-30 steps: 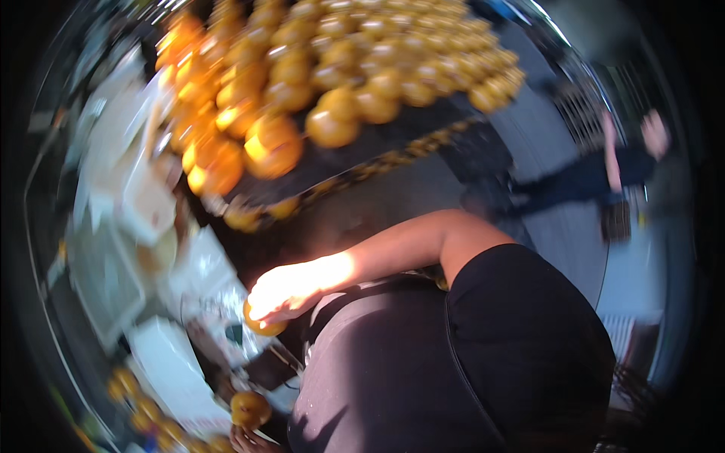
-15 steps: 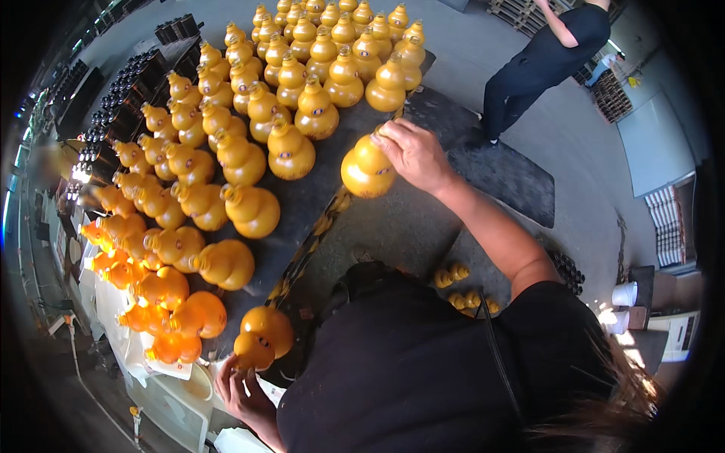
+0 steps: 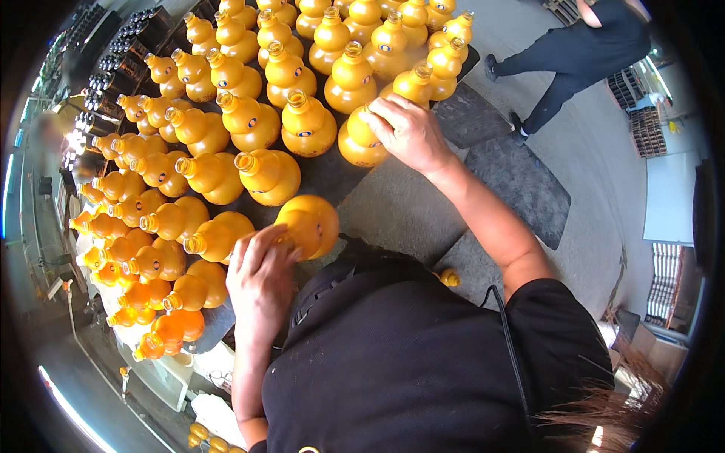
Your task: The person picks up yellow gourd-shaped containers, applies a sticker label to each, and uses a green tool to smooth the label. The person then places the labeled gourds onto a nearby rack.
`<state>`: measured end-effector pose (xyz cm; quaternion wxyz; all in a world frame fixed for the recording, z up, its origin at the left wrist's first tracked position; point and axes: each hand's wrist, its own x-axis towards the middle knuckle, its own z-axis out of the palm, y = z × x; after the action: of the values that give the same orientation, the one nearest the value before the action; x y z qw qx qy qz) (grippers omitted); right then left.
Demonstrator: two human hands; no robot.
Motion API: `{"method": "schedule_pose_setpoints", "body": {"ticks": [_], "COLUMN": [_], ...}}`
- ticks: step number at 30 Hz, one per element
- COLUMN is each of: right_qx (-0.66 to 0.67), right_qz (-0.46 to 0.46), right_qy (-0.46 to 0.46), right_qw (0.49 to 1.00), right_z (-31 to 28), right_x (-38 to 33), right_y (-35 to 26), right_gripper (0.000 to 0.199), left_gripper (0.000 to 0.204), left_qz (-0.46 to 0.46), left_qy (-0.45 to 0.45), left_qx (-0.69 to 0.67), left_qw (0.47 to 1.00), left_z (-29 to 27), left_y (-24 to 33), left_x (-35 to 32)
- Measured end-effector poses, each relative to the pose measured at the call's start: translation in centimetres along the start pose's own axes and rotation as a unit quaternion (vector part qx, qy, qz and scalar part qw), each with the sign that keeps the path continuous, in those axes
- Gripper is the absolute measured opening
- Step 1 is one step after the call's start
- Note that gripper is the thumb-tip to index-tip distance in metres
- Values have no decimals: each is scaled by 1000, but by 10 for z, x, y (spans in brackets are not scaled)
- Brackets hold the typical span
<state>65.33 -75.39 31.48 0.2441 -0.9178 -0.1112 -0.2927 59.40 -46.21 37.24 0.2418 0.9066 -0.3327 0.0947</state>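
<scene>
Rows of yellow gourd-shaped glass bottles [image 3: 253, 121] stand close together on a dark tabletop [image 3: 332, 175]. My right hand [image 3: 411, 136] is closed around the neck of one such bottle [image 3: 361, 143], at the near right edge of the group, close to its neighbours. Whether its base touches the tabletop I cannot tell. My left hand [image 3: 260, 275], slightly blurred, is closed at the neck of another gourd bottle [image 3: 313, 225]. That bottle lies nearer to me, beside the front row, its round base turned away from the hand. My fingers hide both necks.
A person in dark clothes [image 3: 574, 57] stands on the concrete floor at the far right. Dark mats [image 3: 521, 185] lie on that floor. Stacks of dark bottles [image 3: 106, 90] line the far left. More yellow bottles [image 3: 208, 438] sit low at the bottom left.
My left hand has brought its bottle up and forward to the front row. My right hand's bottle is now closer to the others. The view has shifted, and the person at the back has stepped.
</scene>
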Motion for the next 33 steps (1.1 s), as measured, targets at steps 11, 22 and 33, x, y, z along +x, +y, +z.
{"method": "schedule_pose_setpoints", "body": {"ticks": [11, 22, 33], "right_qx": [87, 197, 219], "right_qz": [34, 13, -39], "right_qy": [-33, -229, -160], "right_qw": [995, 953, 962], "right_z": [-10, -4, 27], "right_x": [-1, -3, -9], "right_y": [6, -54, -48], "right_gripper": [17, 64, 32], "left_gripper": [17, 46, 29], "left_qz": [76, -176, -160], "left_qy": [19, 161, 70], "left_qx": [9, -25, -85], "left_qw": [997, 971, 981], "left_z": [54, 30, 38], "left_y": [7, -37, -73], "left_x": [63, 70, 67]}}
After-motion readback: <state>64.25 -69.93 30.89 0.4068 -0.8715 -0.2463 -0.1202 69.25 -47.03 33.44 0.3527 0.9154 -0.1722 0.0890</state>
